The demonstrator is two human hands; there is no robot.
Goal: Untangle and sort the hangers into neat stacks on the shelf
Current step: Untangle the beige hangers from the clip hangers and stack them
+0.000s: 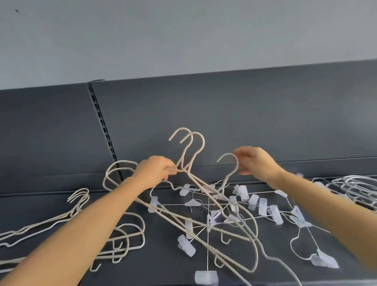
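Observation:
A tangle of cream coated hangers and thin wire clip hangers (pixel 210 209) lies on the dark shelf (pixel 146 276). My left hand (pixel 154 173) grips two cream hangers (pixel 190 151) at their necks and holds them up, hooks pointing upward. My right hand (pixel 256 163) pinches the hook of a third cream hanger (pixel 230 162), whose body runs down into the tangle. Clear plastic clips (pixel 260 206) hang among the wires.
A flat stack of cream hangers (pixel 56 219) lies at the left, with more looped ones (pixel 127 240) beside my left forearm. White wire hangers (pixel 360 188) pile up at the far right. The shelf's dark back panel (pixel 269 116) and a slotted upright (pixel 101 121) stand behind.

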